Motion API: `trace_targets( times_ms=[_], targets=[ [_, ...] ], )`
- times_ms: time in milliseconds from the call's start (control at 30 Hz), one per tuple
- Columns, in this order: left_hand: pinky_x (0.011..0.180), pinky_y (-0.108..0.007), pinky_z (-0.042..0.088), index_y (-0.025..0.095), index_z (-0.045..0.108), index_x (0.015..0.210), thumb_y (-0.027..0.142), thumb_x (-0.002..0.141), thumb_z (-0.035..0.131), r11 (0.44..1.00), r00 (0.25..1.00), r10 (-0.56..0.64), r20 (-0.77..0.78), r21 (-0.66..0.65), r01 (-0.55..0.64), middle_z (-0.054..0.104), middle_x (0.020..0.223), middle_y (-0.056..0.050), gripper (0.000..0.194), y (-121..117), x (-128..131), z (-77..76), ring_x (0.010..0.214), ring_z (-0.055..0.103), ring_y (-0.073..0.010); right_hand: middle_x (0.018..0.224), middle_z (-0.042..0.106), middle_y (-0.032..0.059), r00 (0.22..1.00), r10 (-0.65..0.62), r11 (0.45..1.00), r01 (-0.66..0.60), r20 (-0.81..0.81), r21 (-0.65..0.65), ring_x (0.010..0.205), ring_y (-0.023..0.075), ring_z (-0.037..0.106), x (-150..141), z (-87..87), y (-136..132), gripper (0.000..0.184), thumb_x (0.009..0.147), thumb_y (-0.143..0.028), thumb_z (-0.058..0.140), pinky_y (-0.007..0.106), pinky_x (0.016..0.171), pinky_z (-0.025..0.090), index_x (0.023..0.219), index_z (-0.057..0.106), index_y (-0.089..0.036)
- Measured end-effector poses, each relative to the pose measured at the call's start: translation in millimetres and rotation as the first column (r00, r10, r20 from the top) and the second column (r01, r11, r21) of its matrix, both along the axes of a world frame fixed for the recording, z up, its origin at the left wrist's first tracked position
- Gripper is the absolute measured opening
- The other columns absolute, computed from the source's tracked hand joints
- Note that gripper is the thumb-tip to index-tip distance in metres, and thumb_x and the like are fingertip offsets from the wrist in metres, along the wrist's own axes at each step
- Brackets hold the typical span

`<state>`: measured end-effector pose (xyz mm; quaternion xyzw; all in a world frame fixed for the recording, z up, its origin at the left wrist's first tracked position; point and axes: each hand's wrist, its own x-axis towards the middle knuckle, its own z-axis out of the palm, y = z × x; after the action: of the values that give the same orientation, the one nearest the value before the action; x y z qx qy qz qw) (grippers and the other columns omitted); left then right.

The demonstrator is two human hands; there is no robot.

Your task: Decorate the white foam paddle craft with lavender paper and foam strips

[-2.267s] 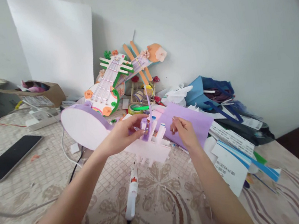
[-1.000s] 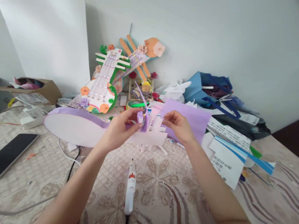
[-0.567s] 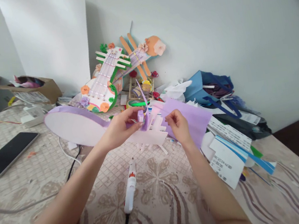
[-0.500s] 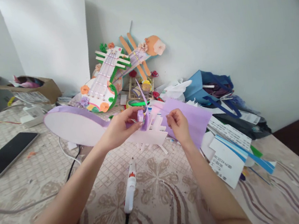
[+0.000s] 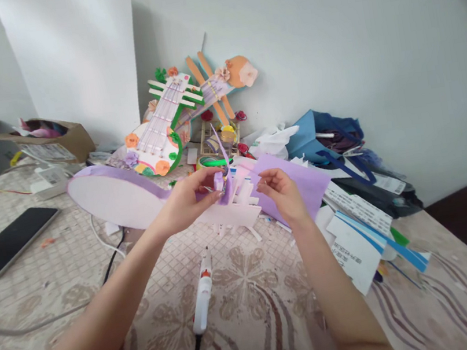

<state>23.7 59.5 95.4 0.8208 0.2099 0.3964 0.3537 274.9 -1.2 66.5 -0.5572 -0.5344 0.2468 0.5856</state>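
A long-necked card instrument body [image 5: 110, 200], pale on its face with a purple paper edge, lies tilted across the table. My left hand [image 5: 187, 204] rests over its neck, with thumb and fingers closed on a small crumpled purple paper piece [image 5: 218, 180]. Just right of that, a thin purple strip [image 5: 221, 144] sticks upward. My right hand [image 5: 286, 195] is pinched beside the stack of pale card strips [image 5: 243, 190] at the neck's end. Whatever its fingertips hold is too small to make out. Behind it lies a purple sheet [image 5: 311, 184].
A white glue gun pen [image 5: 202, 302] with a black cord lies in front. To the left are a phone [image 5: 11, 242] and cardboard box [image 5: 74, 141]. Decorated paper instruments [image 5: 159, 121] lean at the back. Cut card [image 5: 355, 256] and a blue bag [image 5: 304, 138] lie right.
My right hand has turned slightly and its fingers now point more to the left, still pinched. The left hand and the card instrument stay almost in place.
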Motion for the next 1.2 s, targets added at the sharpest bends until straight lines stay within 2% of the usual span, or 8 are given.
trace_targets(
  times_ms=[100,167,367,600,800,867,1000,1200],
  targets=[
    [0.080,-0.030,0.057,0.016,0.057,0.130,0.025,0.089,0.060,1.000,1.000,0.001,0.005,0.004,-0.001,0.070,0.109,-0.009,0.042,0,0,-0.1,0.088,0.067,-0.0160,0.060,0.064,-0.0015,0.980,-0.128,0.991,0.131,0.152,-0.007,0.061,0.0164,0.062,0,-2.1,-2,0.036,0.078,-0.057,0.068,0.032,0.069,0.052,0.076,0.065,-0.021],
    [0.080,-0.030,0.057,0.016,0.057,0.130,0.025,0.089,0.061,1.000,1.000,-0.002,0.009,0.004,0.002,0.070,0.109,-0.009,0.042,0,0,-0.2,0.088,0.067,-0.0157,0.052,0.061,-0.0006,0.970,-0.132,0.989,0.143,0.204,-0.038,0.062,0.0186,0.064,1,-4.3,-3,0.046,0.087,-0.062,0.054,0.035,0.075,0.052,0.071,0.068,-0.021],
    [0.077,-0.029,0.057,0.016,0.057,0.130,0.024,0.089,0.061,1.000,1.000,0.001,0.007,0.011,-0.001,0.070,0.108,-0.009,0.041,0,0,0.4,0.086,0.067,-0.0151,0.092,0.078,0.0063,0.982,-0.018,0.986,0.047,0.186,-0.158,0.103,0.0272,0.069,7,-9.8,0,0.074,0.088,-0.079,0.028,0.047,0.100,0.047,0.081,0.079,-0.025],
    [0.077,-0.028,0.057,0.016,0.057,0.129,0.022,0.089,0.060,1.000,1.000,-0.001,0.010,0.016,0.001,0.069,0.105,-0.008,0.040,-1,0,0.4,0.085,0.066,-0.0145,0.091,0.078,0.0074,0.994,0.096,0.991,-0.090,0.054,-0.102,0.089,0.0230,0.072,4,-3.3,-1,0.052,0.085,-0.069,0.056,0.042,0.090,0.054,0.087,0.075,-0.021],
    [0.078,-0.029,0.056,0.017,0.051,0.132,0.021,0.089,0.060,0.999,1.000,0.003,0.019,0.041,-0.004,0.065,0.104,-0.007,0.044,-3,1,1.2,0.086,0.063,-0.0142,0.060,0.063,-0.0010,0.991,-0.043,0.999,0.042,0.129,0.006,0.061,0.0160,0.059,-3,3.1,-5,0.035,0.079,-0.055,0.071,0.033,0.070,0.051,0.073,0.068,-0.020],
    [0.079,-0.029,0.056,0.017,0.049,0.131,0.021,0.088,0.062,0.998,0.999,0.014,0.036,0.058,-0.016,0.064,0.106,-0.008,0.046,-5,2,1.0,0.088,0.063,-0.0146,0.070,0.067,0.0020,0.987,-0.054,0.998,0.048,0.153,0.043,0.071,0.0181,0.063,-7,8.1,-10,0.035,0.082,-0.055,0.067,0.035,0.077,0.052,0.076,0.068,-0.020],
    [0.084,-0.031,0.056,0.019,0.049,0.129,0.017,0.088,0.061,0.996,0.996,0.013,0.084,0.087,-0.020,0.063,0.114,-0.009,0.042,-8,7,-1.0,0.099,0.063,-0.0171,0.114,0.068,0.0093,0.978,0.004,0.982,-0.043,0.210,0.184,0.111,0.0231,0.063,-22,17.7,-22,0.033,0.091,-0.051,0.058,0.041,0.096,0.051,0.108,0.064,-0.023],
    [0.091,-0.037,0.056,0.020,0.050,0.126,0.010,0.087,0.060,0.968,0.987,0.108,0.120,0.214,-0.132,0.063,0.121,-0.010,0.041,-14,13,-4.0,0.108,0.062,-0.0204,0.129,0.059,0.0095,0.930,0.070,0.946,-0.176,0.360,0.273,0.123,0.0251,0.056,-43,22.6,-35,0.038,0.093,-0.036,0.060,0.047,0.104,0.049,0.130,0.053,-0.029]
  ],
)
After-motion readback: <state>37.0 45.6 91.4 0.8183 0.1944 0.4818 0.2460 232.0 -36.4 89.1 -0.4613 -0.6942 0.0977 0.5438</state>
